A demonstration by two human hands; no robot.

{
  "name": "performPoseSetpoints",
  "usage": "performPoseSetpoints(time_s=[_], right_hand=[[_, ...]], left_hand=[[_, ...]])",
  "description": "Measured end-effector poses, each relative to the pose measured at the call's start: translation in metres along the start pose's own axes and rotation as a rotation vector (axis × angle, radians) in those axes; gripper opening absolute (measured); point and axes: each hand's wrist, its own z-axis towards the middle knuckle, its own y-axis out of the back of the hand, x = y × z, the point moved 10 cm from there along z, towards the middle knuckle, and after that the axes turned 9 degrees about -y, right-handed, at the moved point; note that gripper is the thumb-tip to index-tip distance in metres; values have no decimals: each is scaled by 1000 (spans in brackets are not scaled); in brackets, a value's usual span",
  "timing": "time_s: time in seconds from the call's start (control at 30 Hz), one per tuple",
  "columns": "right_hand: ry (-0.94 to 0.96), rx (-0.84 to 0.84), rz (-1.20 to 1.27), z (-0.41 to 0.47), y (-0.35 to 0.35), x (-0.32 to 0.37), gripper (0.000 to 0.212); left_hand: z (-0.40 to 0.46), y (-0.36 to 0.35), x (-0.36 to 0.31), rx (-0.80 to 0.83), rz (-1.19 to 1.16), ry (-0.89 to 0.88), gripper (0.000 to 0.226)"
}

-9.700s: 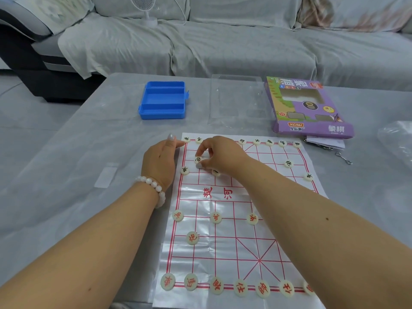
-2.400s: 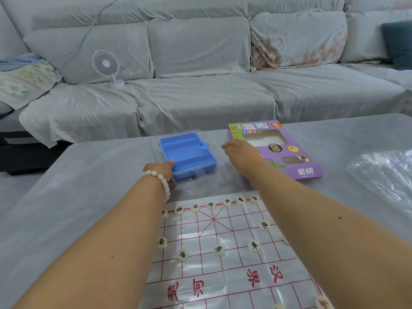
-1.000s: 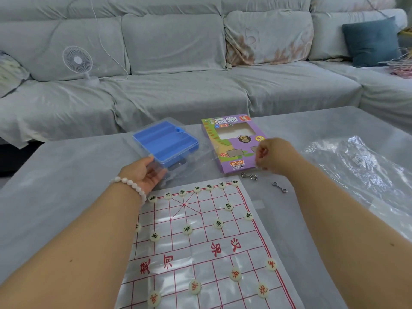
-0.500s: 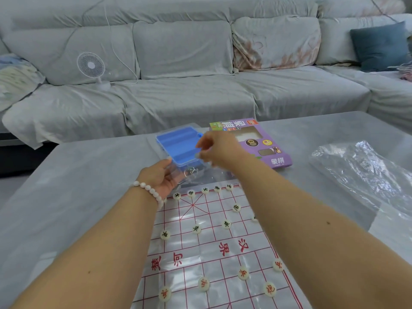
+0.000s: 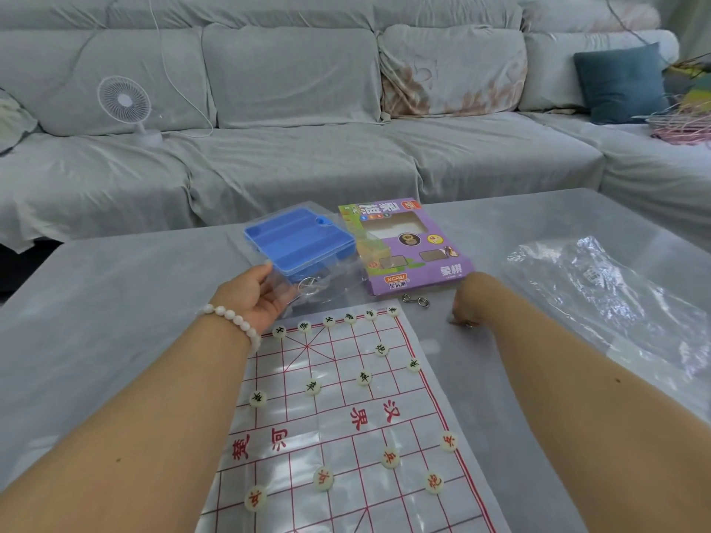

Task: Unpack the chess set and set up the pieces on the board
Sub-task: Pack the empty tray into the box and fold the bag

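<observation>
We sit in a home living room: beyond our hands a long grey sofa (image 5: 307, 148) with cushions (image 5: 621, 80) and a small fan (image 5: 124, 103), a low table (image 5: 115, 286) beneath them.

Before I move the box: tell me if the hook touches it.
Apart. The head view shows bare table between the hook and the box's near edge.
</observation>
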Motion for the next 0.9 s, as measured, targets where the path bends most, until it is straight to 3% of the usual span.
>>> performPoseSetpoints(time_s=[0.1, 0.2, 0.33, 0.53, 0.63, 0.77, 0.9], right_hand=[[88, -65, 188, -1, 8, 17, 24], [218, -239, 372, -11, 27, 43, 7], [252, -418, 343, -23, 30, 57, 19], [267, -332, 373, -22, 27, 60, 8], [271, -293, 404, -21, 23, 56, 12], [323, -425, 741, -41, 75, 45, 23], [478, -512, 1081, -76, 142, 57, 9]], left_hand=[[0, 0, -1, -11, -15, 1, 10], [0, 0, -2, -15, -39, -2, 12], [2, 3, -2, -17, -69, 10, 18], [4, 7, -2, -30, -62, 16, 21], [1, 6, -4, -33, -50, 9, 25], [0, 6, -8, -46, -7, 3, 29], [-6, 3, -7, -51, 22, 3, 28]])
